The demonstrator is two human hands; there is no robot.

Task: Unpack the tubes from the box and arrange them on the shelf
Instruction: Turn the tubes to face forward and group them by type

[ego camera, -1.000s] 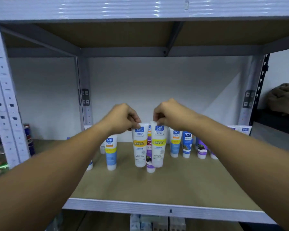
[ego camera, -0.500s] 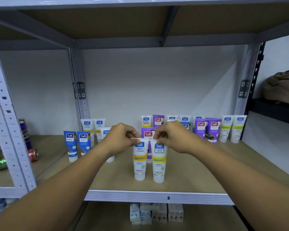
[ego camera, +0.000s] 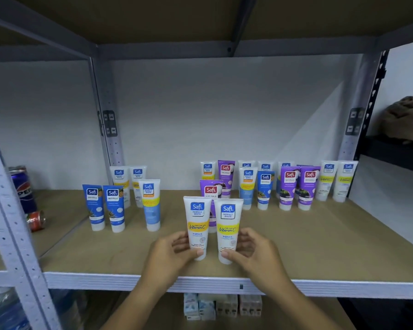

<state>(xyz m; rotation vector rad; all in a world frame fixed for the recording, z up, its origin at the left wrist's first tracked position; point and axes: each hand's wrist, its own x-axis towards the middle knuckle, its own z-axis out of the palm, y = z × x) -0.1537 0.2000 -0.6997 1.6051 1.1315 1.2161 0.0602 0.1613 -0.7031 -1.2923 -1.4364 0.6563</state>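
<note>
White tubes, two of them, stand upright side by side near the front edge of the shelf (ego camera: 332, 253) in the head view. Our left hand (ego camera: 169, 254) holds the left tube (ego camera: 197, 225) low, thumb curled on its front. Our right hand (ego camera: 255, 254) holds the right tube (ego camera: 228, 228) likewise. More tubes (ego camera: 289, 186) stand behind.

Two front tubes (ego camera: 197, 226) (ego camera: 228, 231) side by side near shelf (ego camera: 153, 281) edge (upright); other tubes (ego camera: 289, 186) behind.
</note>
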